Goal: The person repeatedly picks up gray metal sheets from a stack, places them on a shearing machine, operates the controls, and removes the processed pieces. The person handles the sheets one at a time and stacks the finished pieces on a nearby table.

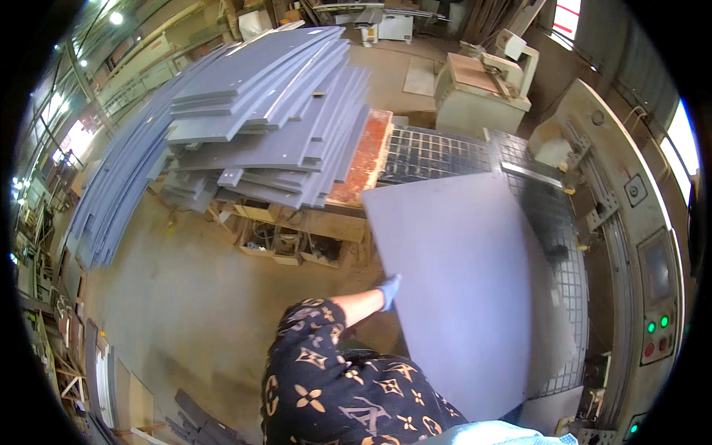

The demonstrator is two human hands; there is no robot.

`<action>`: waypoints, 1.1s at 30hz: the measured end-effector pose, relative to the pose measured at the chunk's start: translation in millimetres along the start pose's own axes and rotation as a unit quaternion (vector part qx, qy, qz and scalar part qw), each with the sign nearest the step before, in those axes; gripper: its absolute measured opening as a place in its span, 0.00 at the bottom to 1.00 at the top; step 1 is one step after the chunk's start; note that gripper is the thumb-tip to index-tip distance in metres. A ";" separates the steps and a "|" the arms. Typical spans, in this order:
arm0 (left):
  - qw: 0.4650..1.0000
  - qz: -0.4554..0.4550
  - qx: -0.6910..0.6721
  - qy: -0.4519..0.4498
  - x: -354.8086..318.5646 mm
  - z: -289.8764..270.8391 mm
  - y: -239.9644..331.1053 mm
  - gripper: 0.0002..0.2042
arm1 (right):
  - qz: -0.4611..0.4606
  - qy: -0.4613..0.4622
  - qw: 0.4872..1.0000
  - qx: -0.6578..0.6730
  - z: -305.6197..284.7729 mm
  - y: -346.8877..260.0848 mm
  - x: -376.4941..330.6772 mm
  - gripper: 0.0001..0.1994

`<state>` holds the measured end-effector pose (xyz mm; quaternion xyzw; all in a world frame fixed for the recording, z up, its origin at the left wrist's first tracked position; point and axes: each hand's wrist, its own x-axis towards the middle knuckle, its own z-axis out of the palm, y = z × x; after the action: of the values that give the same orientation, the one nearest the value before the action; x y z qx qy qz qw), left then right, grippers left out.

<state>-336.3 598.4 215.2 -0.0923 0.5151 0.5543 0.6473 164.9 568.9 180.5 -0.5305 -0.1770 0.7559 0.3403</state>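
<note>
Seen from the middle of the view, the left hand (389, 291), in a blue glove, is at 5 o'clock. It is closed on the left edge of a big, flat gray panel (460, 282) at 4 o'clock. The right hand is out of sight, so I cannot tell what it does. The panel covers part of a dark machine bed (437, 152) with a grid, at 2 o'clock. At 11 o'clock sits a messy stack of gray boards (256, 111). Green lights glow on the control box (656, 297) past 3 o'clock.
</note>
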 end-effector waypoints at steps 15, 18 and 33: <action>0.946 -0.018 0.321 0.053 -43.6 -179.4 -48.5 0.30 | 0.096 -0.043 0.931 0.350 301.9 170.8 -15.4 0.30; 0.979 0.027 0.197 0.045 -43.3 -221.0 -1.9 0.27 | -0.044 0.037 0.909 0.413 243.0 128.2 16.8 0.32; 0.873 0.128 0.464 0.083 -0.1 -324.2 95.9 0.30 | -0.130 0.154 0.886 0.418 215.9 162.7 -79.9 0.17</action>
<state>-597.3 409.8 111.9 0.2396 0.7723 0.3198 0.4938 -71.0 418.1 213.6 -0.4215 0.1423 0.6177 0.6485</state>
